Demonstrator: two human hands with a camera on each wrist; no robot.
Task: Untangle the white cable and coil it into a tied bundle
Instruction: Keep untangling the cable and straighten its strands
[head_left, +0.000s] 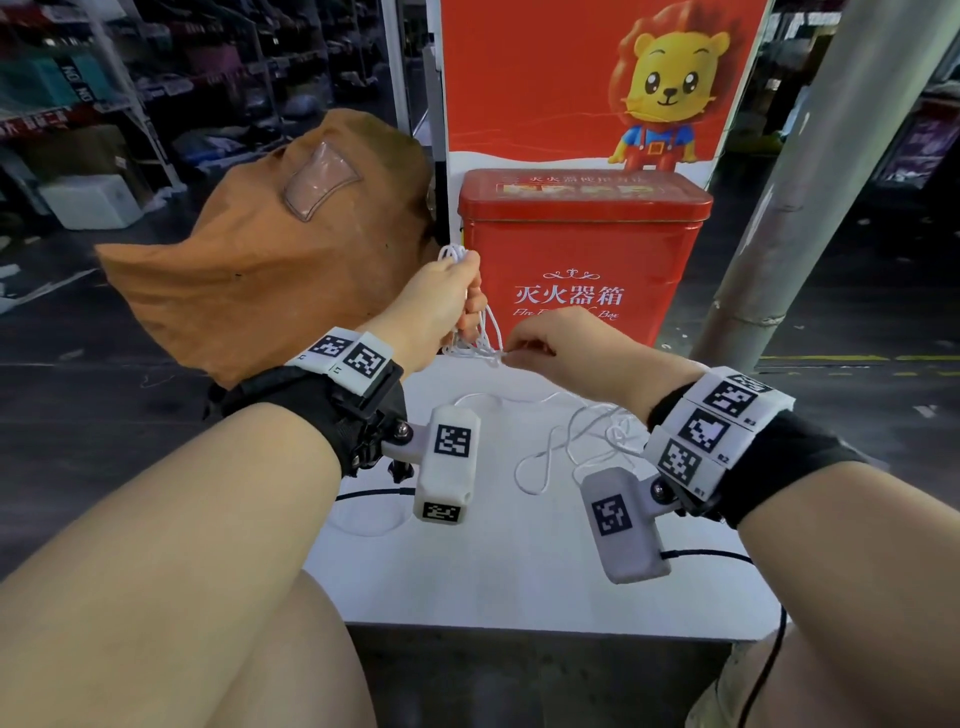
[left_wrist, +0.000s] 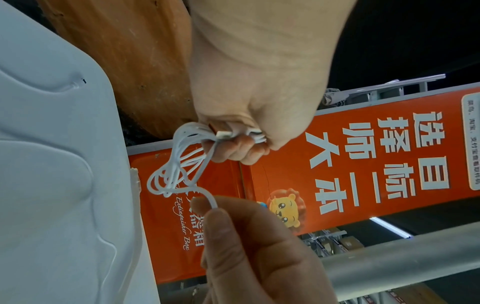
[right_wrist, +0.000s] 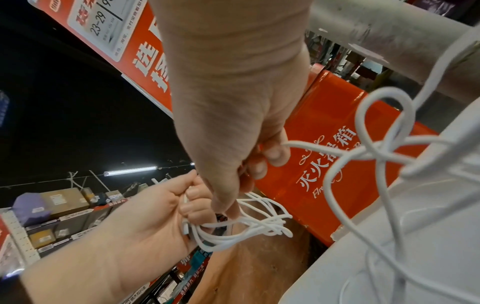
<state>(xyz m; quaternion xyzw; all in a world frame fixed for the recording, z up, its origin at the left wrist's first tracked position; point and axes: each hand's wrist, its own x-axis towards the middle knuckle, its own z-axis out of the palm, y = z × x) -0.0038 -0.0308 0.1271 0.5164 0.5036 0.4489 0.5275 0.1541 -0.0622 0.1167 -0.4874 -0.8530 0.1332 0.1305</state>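
My left hand (head_left: 465, 304) is raised over the far edge of the white table (head_left: 519, 577) and grips several gathered loops of the white cable (head_left: 485, 332). Loop ends stick out above and below the fist. In the left wrist view a connector (left_wrist: 224, 134) sits among the gripped strands (left_wrist: 179, 164). My right hand (head_left: 511, 354) pinches one strand just right of the loops; thumb and forefinger close on it (left_wrist: 213, 203). The rest of the cable (head_left: 576, 441) lies loose and knotted on the table under my right wrist, and shows as a tangle (right_wrist: 376, 152) in the right wrist view.
A red fire extinguisher box (head_left: 582, 249) stands right behind the table, with a red lion banner (head_left: 561, 78) above it. A brown cloth bag (head_left: 270, 260) bulges at the left. A grey pole (head_left: 795, 208) slants at the right. Black wrist-camera leads (head_left: 701, 555) cross the table.
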